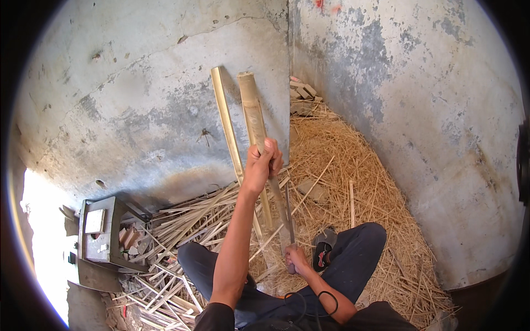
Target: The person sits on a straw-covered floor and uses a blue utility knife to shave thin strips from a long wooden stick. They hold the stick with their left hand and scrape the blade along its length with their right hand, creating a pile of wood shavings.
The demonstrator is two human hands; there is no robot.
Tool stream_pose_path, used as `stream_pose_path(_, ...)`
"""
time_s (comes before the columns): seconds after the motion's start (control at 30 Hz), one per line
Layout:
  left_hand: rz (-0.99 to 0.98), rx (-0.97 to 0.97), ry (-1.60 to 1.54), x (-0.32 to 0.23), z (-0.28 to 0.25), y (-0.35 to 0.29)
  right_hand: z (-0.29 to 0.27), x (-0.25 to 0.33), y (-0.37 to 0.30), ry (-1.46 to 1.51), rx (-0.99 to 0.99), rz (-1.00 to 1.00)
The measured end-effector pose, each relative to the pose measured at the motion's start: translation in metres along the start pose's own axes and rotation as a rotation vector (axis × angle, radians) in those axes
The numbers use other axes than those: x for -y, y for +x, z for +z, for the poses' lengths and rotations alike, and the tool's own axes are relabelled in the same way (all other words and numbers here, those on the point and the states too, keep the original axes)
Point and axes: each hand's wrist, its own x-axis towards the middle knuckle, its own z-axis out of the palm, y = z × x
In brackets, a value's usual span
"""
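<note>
My left hand [264, 164] is wrapped round a bamboo pole [251, 102], which slants from near the wall down between my knees. Lower down, my right hand [297, 258] is closed on the handle of what looks like a long, narrow knife [288, 212]. Its dark blade points up along the right side of the pole; whether it touches the bamboo I cannot tell. Just left of the pole, a split bamboo length [223, 116] leans upright against the wall. The lower end of the pole is partly hidden by my right hand.
Bamboo strips [193, 220] lie heaped along the left wall [138, 99]. Shavings [331, 143] cover the floor to the right. A dark wooden stool-like stand [113, 240] lies at the left beside broken bricks. A right wall [419, 110] closes off that side. My legs [353, 248] are bent.
</note>
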Motion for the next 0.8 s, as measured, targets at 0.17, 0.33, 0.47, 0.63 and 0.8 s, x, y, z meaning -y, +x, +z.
stream_pose_path(0.17,0.014,0.06,0.013,-0.003,0.0,0.002,-0.001,-0.002,0.006,-0.028,-0.092,-0.033)
stream_pose_path(0.33,0.02,0.059,0.076,-0.006,-0.001,0.004,0.007,0.04,-0.011,0.054,0.035,-0.298)
stream_pose_path(0.47,0.004,0.048,0.089,-0.008,-0.002,0.003,0.01,0.058,-0.018,0.13,0.114,-0.453)
stream_pose_path(0.63,0.004,0.063,0.084,-0.002,0.004,0.001,0.021,0.059,-0.022,0.169,0.102,-0.331)
stream_pose_path(0.8,0.005,0.048,0.064,-0.002,0.008,0.002,-0.003,-0.007,0.032,-0.037,0.04,0.091)
